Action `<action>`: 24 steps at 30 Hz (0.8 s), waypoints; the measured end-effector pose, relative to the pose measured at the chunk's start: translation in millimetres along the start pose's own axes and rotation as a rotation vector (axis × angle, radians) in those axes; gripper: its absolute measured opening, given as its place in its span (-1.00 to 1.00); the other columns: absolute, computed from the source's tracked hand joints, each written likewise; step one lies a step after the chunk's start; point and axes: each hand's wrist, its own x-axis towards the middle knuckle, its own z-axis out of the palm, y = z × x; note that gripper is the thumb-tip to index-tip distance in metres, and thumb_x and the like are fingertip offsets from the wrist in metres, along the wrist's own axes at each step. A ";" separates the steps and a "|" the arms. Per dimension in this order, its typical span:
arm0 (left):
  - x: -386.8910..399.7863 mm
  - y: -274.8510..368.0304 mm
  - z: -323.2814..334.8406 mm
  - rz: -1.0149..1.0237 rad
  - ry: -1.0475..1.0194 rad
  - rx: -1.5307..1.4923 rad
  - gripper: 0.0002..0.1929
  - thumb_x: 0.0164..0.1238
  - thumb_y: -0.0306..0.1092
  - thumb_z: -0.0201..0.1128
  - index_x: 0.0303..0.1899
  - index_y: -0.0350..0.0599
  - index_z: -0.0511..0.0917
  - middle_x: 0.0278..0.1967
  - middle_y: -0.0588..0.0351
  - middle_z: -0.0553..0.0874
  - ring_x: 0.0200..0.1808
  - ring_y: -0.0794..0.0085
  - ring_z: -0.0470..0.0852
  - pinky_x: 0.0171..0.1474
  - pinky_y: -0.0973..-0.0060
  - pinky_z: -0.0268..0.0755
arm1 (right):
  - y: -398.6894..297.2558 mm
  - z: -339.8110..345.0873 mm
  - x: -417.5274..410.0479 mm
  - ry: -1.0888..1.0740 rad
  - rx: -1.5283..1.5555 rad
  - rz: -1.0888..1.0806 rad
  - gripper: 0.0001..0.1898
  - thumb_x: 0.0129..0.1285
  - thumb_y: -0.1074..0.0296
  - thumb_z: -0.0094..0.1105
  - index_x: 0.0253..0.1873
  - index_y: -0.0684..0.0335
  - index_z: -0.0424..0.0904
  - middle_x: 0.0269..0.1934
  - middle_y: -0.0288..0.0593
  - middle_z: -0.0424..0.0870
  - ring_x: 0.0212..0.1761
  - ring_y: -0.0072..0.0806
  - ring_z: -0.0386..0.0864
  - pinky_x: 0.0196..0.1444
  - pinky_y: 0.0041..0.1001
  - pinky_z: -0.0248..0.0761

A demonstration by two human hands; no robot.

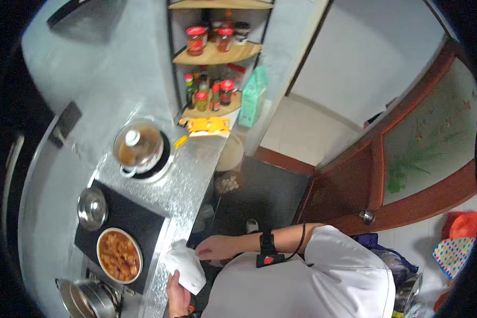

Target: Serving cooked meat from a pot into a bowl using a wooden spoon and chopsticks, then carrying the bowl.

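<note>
A white cloth or paper towel point(185, 270) hangs at the front edge of the metal countertop point(190, 175). My left hand point(179, 293) grips its lower left part, thumb laid over it. At the cloth's right edge is my right hand point(216, 248), fingers curled; whether they pinch the cloth is unclear. Left of the cloth, an oval white dish point(119, 255) of chunky food in reddish-brown sauce rests on a black cooktop point(145, 222). A shiny metal bowl or lid point(92, 209) lies behind that dish.
A glass-lidded pot point(139, 145) sits on a round burner farther along the counter. Near the bottom left stands a steel pot point(83, 298). Jars and bottles fill a corner shelf point(218, 53). A green bag point(253, 97) stands beside it. On the right is a wooden door point(342, 190).
</note>
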 end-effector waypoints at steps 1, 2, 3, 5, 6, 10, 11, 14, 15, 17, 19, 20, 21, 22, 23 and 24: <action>7.4 -3.1 9.9 0.009 -0.005 0.004 -0.56 0.55 -0.36 0.04 0.34 -0.31 0.29 0.20 -0.11 0.56 0.22 0.13 0.56 0.31 0.20 0.40 | 3.3 -6.0 -5.0 0.027 -0.008 -0.004 -0.64 0.41 0.11 0.09 0.05 0.29 0.60 -0.23 -0.04 0.68 -0.18 -0.23 0.65 -0.10 -0.30 0.47; 15.5 -4.6 18.9 0.012 -0.040 0.024 -0.57 0.54 -0.35 0.05 0.33 -0.28 0.31 0.19 -0.10 0.57 0.22 0.13 0.57 0.31 0.18 0.40 | 7.0 -13.6 -9.9 0.070 -0.018 -0.053 -0.65 0.41 0.13 0.10 0.06 0.29 0.60 -0.23 -0.05 0.67 -0.18 -0.25 0.64 -0.10 -0.32 0.46; 22.0 -5.7 32.9 0.010 -0.064 0.043 -0.57 0.54 -0.35 0.05 0.33 -0.28 0.31 0.19 -0.10 0.57 0.22 0.13 0.57 0.31 0.18 0.40 | 9.1 -23.4 -15.0 0.115 -0.026 -0.098 -0.66 0.40 0.15 0.10 0.07 0.30 0.59 -0.22 -0.06 0.66 -0.17 -0.26 0.63 -0.10 -0.33 0.46; 33.2 -8.4 63.2 0.015 -0.031 0.091 -0.58 0.54 -0.33 0.06 0.32 -0.26 0.32 0.20 -0.11 0.56 0.20 0.12 0.58 0.30 0.13 0.41 | 14.0 -45.9 -23.2 0.104 -0.068 -0.053 -0.67 0.39 0.19 0.13 0.10 0.30 0.57 -0.20 -0.08 0.65 -0.18 -0.27 0.62 -0.10 -0.34 0.45; 37.6 -11.7 79.1 0.018 -0.050 0.103 -0.58 0.54 -0.33 0.06 0.32 -0.26 0.32 0.20 -0.11 0.56 0.20 0.12 0.58 0.30 0.13 0.41 | 18.9 -55.3 -28.5 0.125 -0.070 -0.120 -0.67 0.38 0.21 0.14 0.11 0.29 0.57 -0.18 -0.08 0.65 -0.17 -0.27 0.62 -0.10 -0.33 0.45; 59.5 -31.6 140.1 0.036 -0.181 0.185 -0.54 0.57 -0.17 0.03 0.36 -0.16 0.30 0.24 -0.03 0.54 0.25 0.20 0.54 0.30 0.17 0.40 | 34.7 -92.9 -62.3 0.220 -0.055 -0.169 -0.67 0.36 0.24 0.16 0.11 0.29 0.55 -0.11 -0.05 0.65 -0.10 -0.21 0.63 -0.05 -0.30 0.47; 65.3 -36.8 153.9 0.027 -0.207 0.222 -0.53 0.57 -0.12 0.03 0.37 -0.11 0.31 0.24 0.01 0.55 0.22 0.23 0.57 0.25 0.22 0.47 | 38.1 -102.3 -71.2 0.237 -0.054 -0.168 -0.68 0.36 0.23 0.16 0.10 0.30 0.55 -0.09 -0.04 0.65 -0.07 -0.19 0.63 -0.03 -0.29 0.47; 70.0 -47.4 200.1 -0.117 -0.104 0.155 -0.65 0.60 -0.30 0.00 0.26 -0.26 0.41 0.16 -0.08 0.59 0.19 0.20 0.56 0.25 0.28 0.42 | 56.8 -122.6 -93.6 0.267 -0.052 -0.182 -0.66 0.36 0.23 0.18 0.12 0.29 0.55 -0.05 -0.02 0.67 -0.03 -0.15 0.64 -0.01 -0.26 0.48; 74.5 -51.7 206.8 -0.118 -0.109 0.165 -0.65 0.60 -0.30 0.00 0.26 -0.26 0.41 0.16 -0.08 0.59 0.19 0.20 0.56 0.25 0.28 0.42 | 58.9 -129.9 -99.7 0.267 -0.024 -0.179 -0.66 0.36 0.22 0.18 0.13 0.28 0.55 -0.04 -0.02 0.67 -0.02 -0.14 0.64 -0.02 -0.25 0.48; 84.1 -60.2 215.2 -0.153 -0.201 0.242 -0.60 0.64 -0.15 -0.06 0.29 -0.20 0.40 0.21 0.02 0.57 0.30 0.31 0.47 0.40 0.33 0.24 | 64.0 -145.8 -111.2 0.261 -0.030 -0.168 -0.65 0.35 0.23 0.18 0.14 0.29 0.54 -0.03 -0.01 0.67 -0.02 -0.16 0.64 -0.01 -0.26 0.48; 80.2 -62.0 235.9 -0.165 -0.195 0.235 -0.59 0.64 -0.14 -0.06 0.29 -0.20 0.41 0.20 0.03 0.58 0.27 0.31 0.49 0.38 0.33 0.27 | 62.0 -155.7 -121.2 0.254 -0.026 -0.156 -0.64 0.35 0.23 0.18 0.15 0.29 0.53 -0.03 0.00 0.68 -0.03 -0.18 0.65 -0.01 -0.28 0.48; 79.1 -62.4 244.1 -0.172 -0.190 0.215 -0.59 0.64 -0.12 -0.05 0.28 -0.19 0.42 0.19 0.04 0.59 0.25 0.32 0.52 0.35 0.34 0.31 | 60.6 -160.8 -126.5 0.261 0.028 -0.119 -0.64 0.36 0.24 0.18 0.16 0.30 0.52 -0.04 -0.01 0.68 -0.03 -0.20 0.65 -0.02 -0.30 0.48; 83.3 -63.0 245.0 -0.173 -0.192 0.225 -0.59 0.64 -0.12 -0.05 0.28 -0.19 0.42 0.19 0.04 0.59 0.25 0.32 0.52 0.35 0.34 0.31 | 60.3 -166.3 -130.7 0.266 0.077 -0.084 -0.63 0.37 0.24 0.17 0.17 0.30 0.51 -0.05 -0.01 0.68 -0.04 -0.22 0.65 -0.02 -0.33 0.48; 89.5 -63.2 241.1 -0.197 -0.163 0.216 -0.58 0.63 -0.10 -0.05 0.28 -0.19 0.42 0.18 0.04 0.60 0.24 0.33 0.53 0.34 0.34 0.32 | 62.2 -168.0 -132.2 0.275 0.080 -0.087 -0.63 0.37 0.24 0.17 0.17 0.30 0.51 -0.05 -0.01 0.68 -0.04 -0.22 0.65 -0.02 -0.33 0.48; 93.7 -62.9 239.9 -0.221 -0.135 0.205 -0.56 0.63 -0.09 -0.05 0.28 -0.20 0.43 0.18 0.04 0.61 0.23 0.34 0.54 0.33 0.35 0.34 | 64.9 -166.5 -132.2 0.317 0.104 -0.080 -0.63 0.38 0.22 0.17 0.16 0.31 0.51 -0.07 -0.03 0.69 -0.06 -0.25 0.66 -0.04 -0.34 0.48; 95.3 -63.2 244.8 -0.229 -0.295 0.147 -0.58 0.63 -0.08 -0.06 0.24 -0.19 0.47 0.13 0.08 0.64 0.17 0.39 0.59 0.23 0.41 0.42 | 68.8 -165.8 -132.9 0.359 0.125 -0.071 -0.63 0.38 0.21 0.16 0.16 0.31 0.51 -0.09 -0.05 0.70 -0.08 -0.28 0.66 -0.05 -0.36 0.48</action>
